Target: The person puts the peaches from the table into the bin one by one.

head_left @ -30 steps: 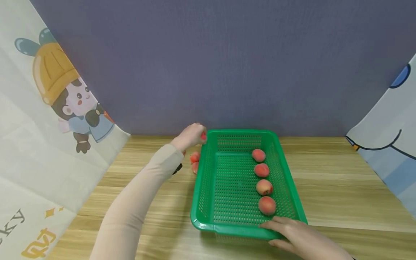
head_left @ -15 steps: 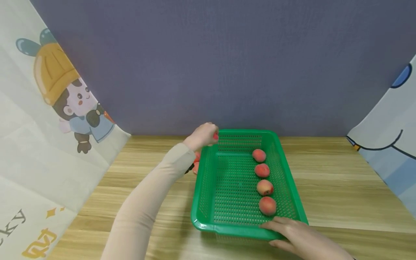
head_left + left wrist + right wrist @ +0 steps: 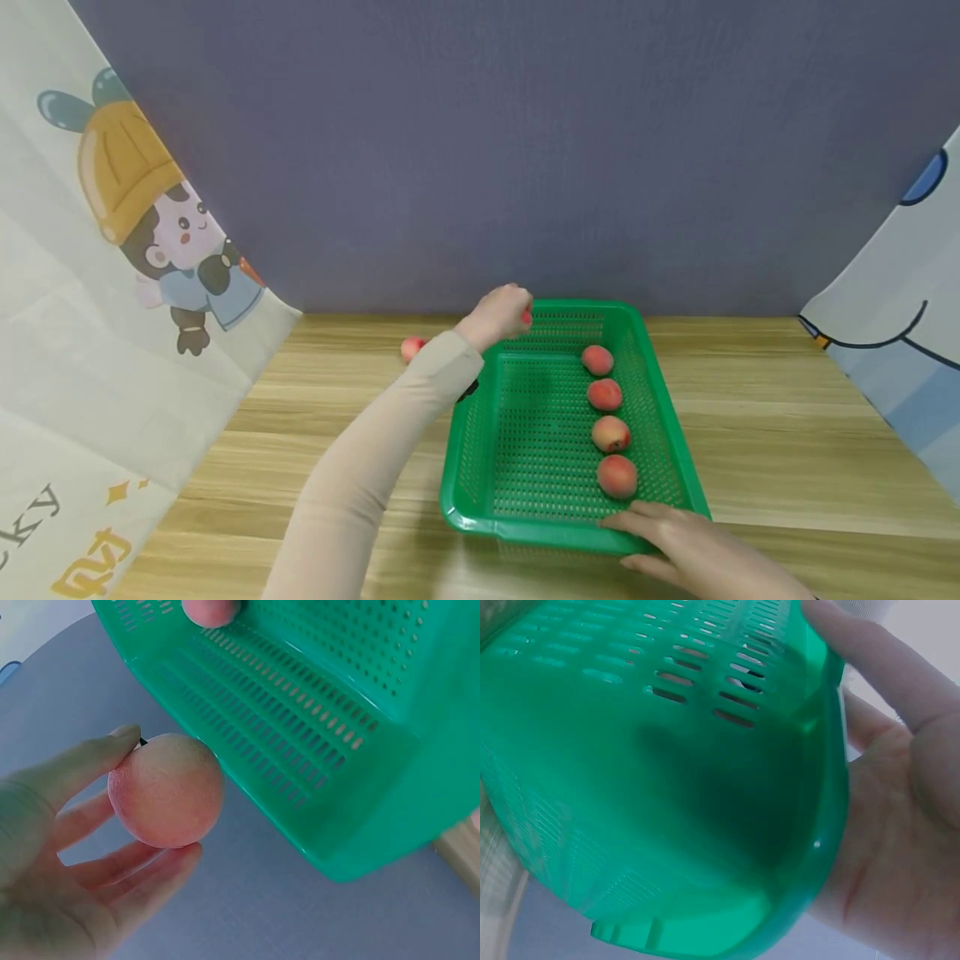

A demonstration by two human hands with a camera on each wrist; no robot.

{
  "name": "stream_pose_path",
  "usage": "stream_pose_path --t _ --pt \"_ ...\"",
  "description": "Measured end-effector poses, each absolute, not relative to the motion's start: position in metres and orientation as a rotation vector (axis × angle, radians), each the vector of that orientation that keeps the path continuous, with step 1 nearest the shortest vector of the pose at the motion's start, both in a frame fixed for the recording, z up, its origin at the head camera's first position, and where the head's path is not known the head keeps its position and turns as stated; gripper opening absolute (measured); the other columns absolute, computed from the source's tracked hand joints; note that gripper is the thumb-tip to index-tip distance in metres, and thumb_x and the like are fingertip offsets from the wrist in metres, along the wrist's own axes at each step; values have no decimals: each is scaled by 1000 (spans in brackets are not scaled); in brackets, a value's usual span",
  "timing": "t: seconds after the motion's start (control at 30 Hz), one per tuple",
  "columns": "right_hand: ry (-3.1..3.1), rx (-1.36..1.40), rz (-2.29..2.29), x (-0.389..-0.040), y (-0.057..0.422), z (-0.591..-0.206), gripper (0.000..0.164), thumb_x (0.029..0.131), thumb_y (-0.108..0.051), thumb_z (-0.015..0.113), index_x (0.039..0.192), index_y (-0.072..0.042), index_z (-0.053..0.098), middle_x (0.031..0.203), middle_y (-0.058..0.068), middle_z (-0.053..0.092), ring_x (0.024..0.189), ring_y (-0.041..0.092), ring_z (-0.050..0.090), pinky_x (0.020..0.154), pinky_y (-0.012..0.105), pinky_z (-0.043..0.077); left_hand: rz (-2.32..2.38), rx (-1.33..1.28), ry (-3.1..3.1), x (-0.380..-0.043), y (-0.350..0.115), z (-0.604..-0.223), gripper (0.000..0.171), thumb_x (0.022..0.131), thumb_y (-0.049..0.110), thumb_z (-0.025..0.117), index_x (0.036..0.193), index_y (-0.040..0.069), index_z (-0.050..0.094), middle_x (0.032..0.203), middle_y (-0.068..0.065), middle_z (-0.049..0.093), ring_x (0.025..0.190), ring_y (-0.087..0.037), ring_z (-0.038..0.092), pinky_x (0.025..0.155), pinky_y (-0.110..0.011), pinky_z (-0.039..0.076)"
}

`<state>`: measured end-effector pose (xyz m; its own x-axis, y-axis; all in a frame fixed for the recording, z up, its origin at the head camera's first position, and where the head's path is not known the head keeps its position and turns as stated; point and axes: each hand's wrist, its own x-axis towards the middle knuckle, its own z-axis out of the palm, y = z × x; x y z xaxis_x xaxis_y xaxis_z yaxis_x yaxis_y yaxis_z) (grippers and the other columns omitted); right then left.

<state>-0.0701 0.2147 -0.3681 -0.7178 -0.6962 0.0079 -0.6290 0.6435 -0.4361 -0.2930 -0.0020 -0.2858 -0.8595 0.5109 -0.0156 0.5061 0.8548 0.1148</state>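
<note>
"Hands first: what do they hold?"

"With my left hand (image 3: 497, 317) I pinch a round, downy, pinkish-orange peach (image 3: 166, 791) between thumb and fingers. With my right hand (image 3: 678, 540) I grip the near rim of a green, rectangular plastic basket (image 3: 551, 527), close to its right corner."

"Where exactly is the peach?"

"Up beside the far rim, toward its left end. Whether it touches, I can't tell."

"Anything in the way?"

"That smooth rim and the slotted wall beneath are right next to the peach. Inside, four roundish, velvety red peaches (image 3: 604, 395) run in a row near the right wall, over the perforated floor."

"And outside?"

"One pinkish-red peach (image 3: 411, 348) sits on the pale wood-grain table (image 3: 757, 417), partly hidden by my beige fabric sleeve (image 3: 367, 462), which also crosses the left rim. Behind stands a flat grey-blue panel (image 3: 525, 150). To the left hangs a creased white sheet (image 3: 67, 308) printed with a yellow-hatted cartoon child; to the right, another white printed sheet (image 3: 892, 283)."
</note>
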Motion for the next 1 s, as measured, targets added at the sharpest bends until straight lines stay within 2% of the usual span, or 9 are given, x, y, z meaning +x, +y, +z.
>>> stream_pose_path --t 0.17,0.3,0.43,0.7,1.0 --pt "2704 -1104 -626 -70 215 -369 39 83 -44 52 115 -22 57 109 -3 59 94 14 57 67 28 50 208 825 2979 -291 8 -289 10 80 8 59 89 7 63 91 -4 58 79 -15 47 61 -25 39" --pt "2713 -1108 -621 -70 216 -370 39 83 -43 53 116 -22 57 109 -3 59 95 15 57 67 29 50 268 819 2958 -289 15 -292 4 79 4 57 79 7 60 79 -2 54 66 -12 39 55 -22 32" --pt "2718 -1110 -616 -70 216 -370 39 83 -43 53 116 -22 56 109 -3 59 95 15 57 68 29 50 266 809 2967 -289 20 -297 11 79 4 57 70 8 55 71 -2 48 62 -12 34 53 -22 29" --pt "2717 -1127 -630 -70 216 -370 39 83 -43 53 115 -21 57 108 -3 59 94 14 57 67 28 50 243 755 3016 -295 27 -313 9 80 9 62 72 9 58 86 -4 57 81 -16 50 64 -26 40" --pt "2689 -1102 -638 -70 215 -369 40 83 -43 53 116 -21 56 109 -3 58 95 13 57 67 28 50 228 693 3037 -297 34 -325 12 81 18 65 75 11 57 86 -3 56 94 -22 53 76 -32 46"
